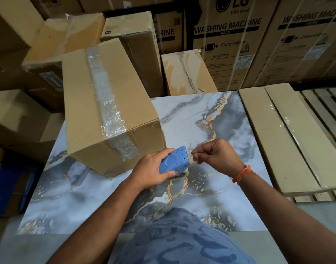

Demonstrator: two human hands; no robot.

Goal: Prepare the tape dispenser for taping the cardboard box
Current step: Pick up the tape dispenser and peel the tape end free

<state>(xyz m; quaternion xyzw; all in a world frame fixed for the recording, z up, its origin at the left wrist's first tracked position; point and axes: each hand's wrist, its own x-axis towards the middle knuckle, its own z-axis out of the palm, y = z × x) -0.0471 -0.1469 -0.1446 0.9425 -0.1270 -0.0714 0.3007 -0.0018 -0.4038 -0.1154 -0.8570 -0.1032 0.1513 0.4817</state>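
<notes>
My left hand [151, 169] grips a blue plastic tape dispenser [174, 161] just above the marble-patterned table [192, 119]. Its toothed cutter edge points up and away from me. A roll of clear tape shows under the dispenser. My right hand [213, 153] is right beside the cutter, thumb and forefinger pinched on the clear tape end, which is hard to see. The cardboard box [106, 103] lies on the table's left, touching distance from my left hand, with wrinkled clear tape along its top seam and down its near end.
Flat long cartons [289, 134] wrapped in film lie on a wooden pallet to the right. Stacked cartons, including large washing machine boxes [230, 40], fill the background. More boxes [20, 119] stand at the left. An orange thread is on my right wrist.
</notes>
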